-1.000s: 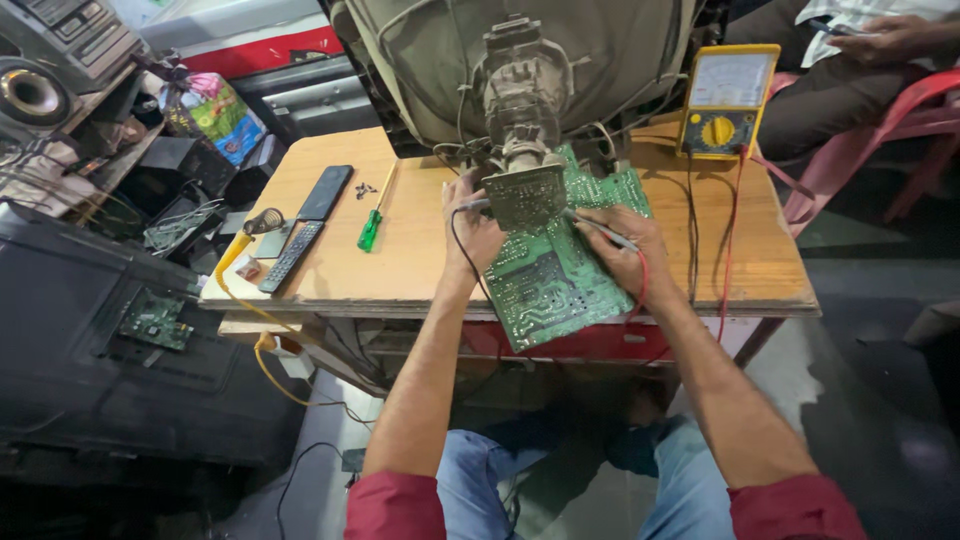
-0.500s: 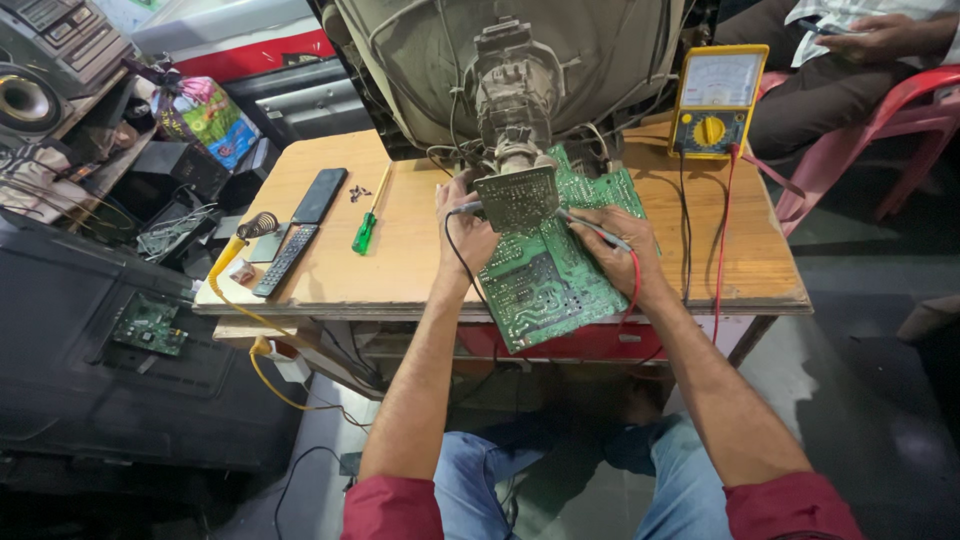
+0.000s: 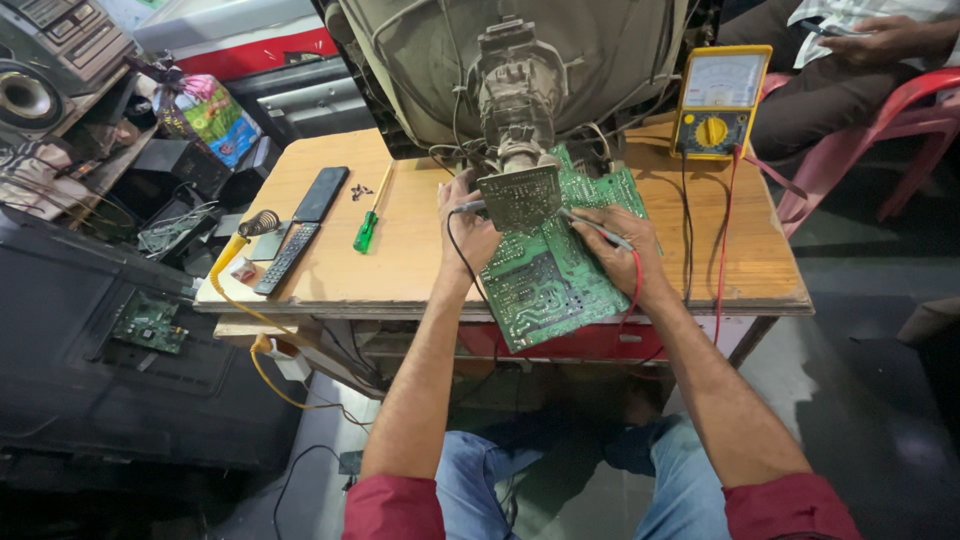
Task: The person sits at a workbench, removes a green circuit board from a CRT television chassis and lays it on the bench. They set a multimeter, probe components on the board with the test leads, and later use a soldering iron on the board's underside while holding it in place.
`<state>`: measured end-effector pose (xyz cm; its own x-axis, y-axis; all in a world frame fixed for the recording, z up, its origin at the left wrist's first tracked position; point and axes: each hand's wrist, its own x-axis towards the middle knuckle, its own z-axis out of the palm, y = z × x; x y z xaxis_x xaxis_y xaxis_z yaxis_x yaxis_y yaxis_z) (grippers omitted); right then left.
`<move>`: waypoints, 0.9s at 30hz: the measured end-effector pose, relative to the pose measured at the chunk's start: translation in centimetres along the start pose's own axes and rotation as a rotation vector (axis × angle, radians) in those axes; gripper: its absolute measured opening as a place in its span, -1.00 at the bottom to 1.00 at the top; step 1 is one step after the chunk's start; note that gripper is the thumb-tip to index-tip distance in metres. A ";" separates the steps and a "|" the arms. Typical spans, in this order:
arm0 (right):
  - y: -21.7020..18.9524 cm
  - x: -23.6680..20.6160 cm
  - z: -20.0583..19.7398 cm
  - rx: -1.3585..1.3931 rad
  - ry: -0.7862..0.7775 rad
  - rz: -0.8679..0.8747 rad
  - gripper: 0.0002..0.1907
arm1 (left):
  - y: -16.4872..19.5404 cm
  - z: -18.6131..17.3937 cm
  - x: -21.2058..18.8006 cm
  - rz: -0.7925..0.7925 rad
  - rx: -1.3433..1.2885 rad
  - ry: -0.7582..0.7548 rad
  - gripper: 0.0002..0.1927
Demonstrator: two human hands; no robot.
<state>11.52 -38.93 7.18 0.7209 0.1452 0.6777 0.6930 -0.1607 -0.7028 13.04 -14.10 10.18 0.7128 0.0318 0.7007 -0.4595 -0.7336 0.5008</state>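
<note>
I see L hand [image 3: 468,228] closed on black probe [image 3: 470,207], R hand [image 3: 617,245] pinching red probe [image 3: 600,230], both on green circuit board [image 3: 545,270] at table [image 3: 420,260] front edge. Yellow multimeter [image 3: 716,102] back right; colourful packet [image 3: 210,115] far left.

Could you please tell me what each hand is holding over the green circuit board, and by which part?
Each holds a meter probe by its handle: left hand the black-leaded probe, right hand the red-leaded probe.

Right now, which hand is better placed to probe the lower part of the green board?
Probably the right hand: it holds its probe over the green circuit board, while the left hand sits at the board's upper left edge.
</note>
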 end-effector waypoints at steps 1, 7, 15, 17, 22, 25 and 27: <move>0.0 0.0 0.0 -0.002 0.000 -0.002 -0.74 | 0.0 0.0 0.0 -0.003 0.000 -0.004 -0.68; -0.1 0.0 0.0 0.006 0.001 -0.006 -0.74 | 0.4 -0.2 0.0 0.002 -0.018 -0.004 -0.69; 0.0 -0.1 0.1 0.016 0.002 0.018 -0.76 | 0.5 -0.2 0.0 -0.010 -0.015 -0.002 -0.71; 0.1 -0.1 0.1 0.020 0.000 0.020 -0.76 | 0.5 -0.1 -0.1 -0.004 -0.017 -0.003 -0.70; 0.3 -0.1 0.1 0.023 0.008 -0.012 -0.76 | 0.3 -0.1 0.0 -0.005 -0.013 0.002 -0.68; 0.2 0.0 0.2 0.017 0.010 -0.005 -0.76 | 0.4 -0.1 0.0 -0.022 -0.024 -0.002 -0.66; 0.1 0.0 0.2 0.017 0.011 -0.012 -0.76 | 0.4 -0.1 0.0 -0.025 -0.023 0.000 -0.65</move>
<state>11.63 -38.79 7.03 0.7123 0.1359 0.6886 0.7019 -0.1424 -0.6979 12.80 -14.31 10.46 0.7240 0.0498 0.6880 -0.4540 -0.7165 0.5296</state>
